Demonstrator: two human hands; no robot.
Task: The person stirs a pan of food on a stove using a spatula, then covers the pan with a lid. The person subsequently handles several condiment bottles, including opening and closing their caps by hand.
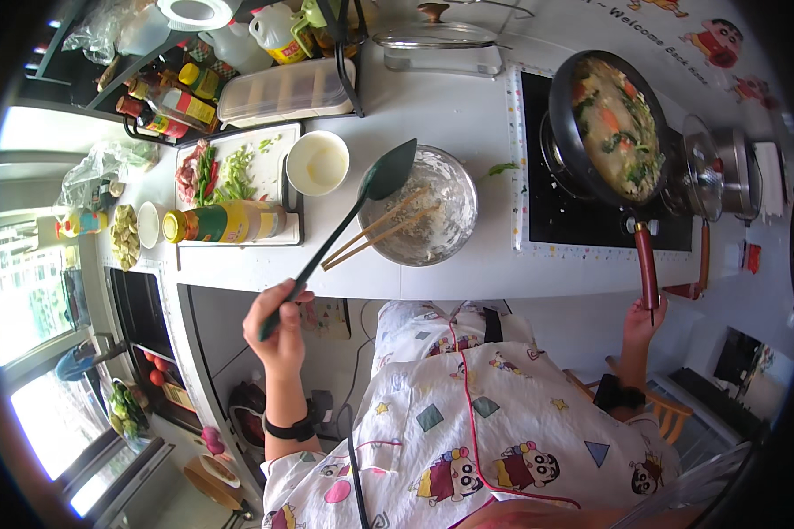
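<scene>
In my left hand (278, 326) is a dark green cooking spoon (388, 172), gripped by its handle. Its broad head hangs over the left rim of a steel mixing bowl (457, 238). A white floury mix (432, 225) coats the bowl's inside, and a pair of chopsticks (370, 240) rests in it, ends over the rim. My right hand (644, 322) is closed around the end of the red-brown handle of a dark frying pan (582, 172). The pan is tilted above the stove (582, 220). Inside it is a pale soupy dish (622, 132) with greens and orange pieces.
Left of the bowl stand a white bowl (318, 163) and a cutting board (278, 141) with chopped vegetables and meat. A yellow-capped bottle (229, 222) lies across the board. A glass lid (701, 167) and a steel pot (737, 172) are right of the pan. Bottles (185, 106) fill the back-left rack.
</scene>
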